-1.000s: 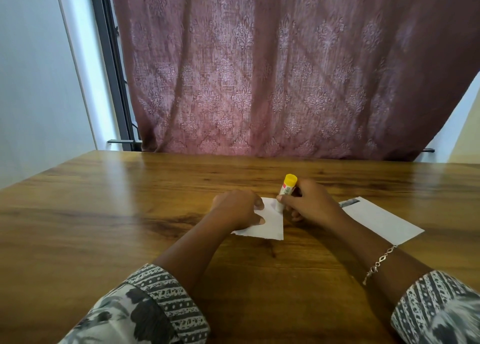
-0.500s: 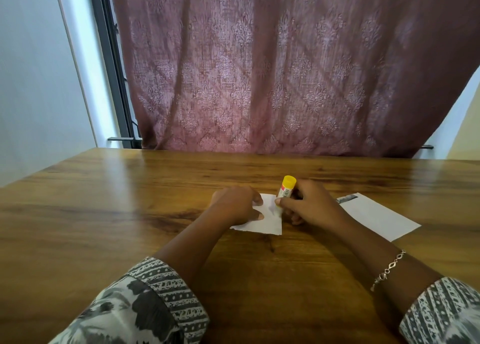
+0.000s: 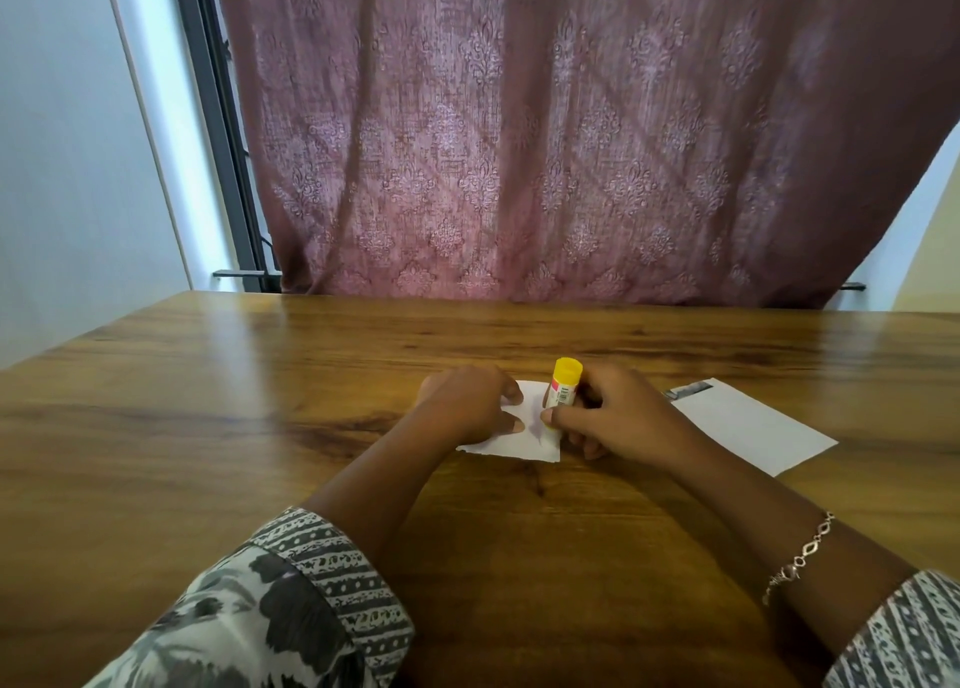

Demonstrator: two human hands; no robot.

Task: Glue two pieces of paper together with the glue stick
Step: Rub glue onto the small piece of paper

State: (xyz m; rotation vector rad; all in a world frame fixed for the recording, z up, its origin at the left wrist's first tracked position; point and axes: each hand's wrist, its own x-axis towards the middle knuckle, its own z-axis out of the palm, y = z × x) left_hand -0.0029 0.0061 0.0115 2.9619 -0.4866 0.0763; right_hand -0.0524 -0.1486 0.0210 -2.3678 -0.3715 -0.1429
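A small white paper piece (image 3: 524, 440) with a torn lower edge lies on the wooden table (image 3: 208, 427). My left hand (image 3: 467, 404) presses down on its left part with fingers and thumb. My right hand (image 3: 613, 417) grips a glue stick (image 3: 563, 388) with a yellow end pointing up and its lower end down on the paper's right side. A second, larger white paper (image 3: 753, 427) lies flat to the right, partly behind my right hand.
A patterned maroon curtain (image 3: 571, 142) hangs behind the table's far edge. A dark window frame (image 3: 218, 131) and a pale wall stand at the left. Bare wood surrounds the papers.
The glue stick's lower end has shifted slightly down the small paper's right side. My left hand stays pressed on the paper.
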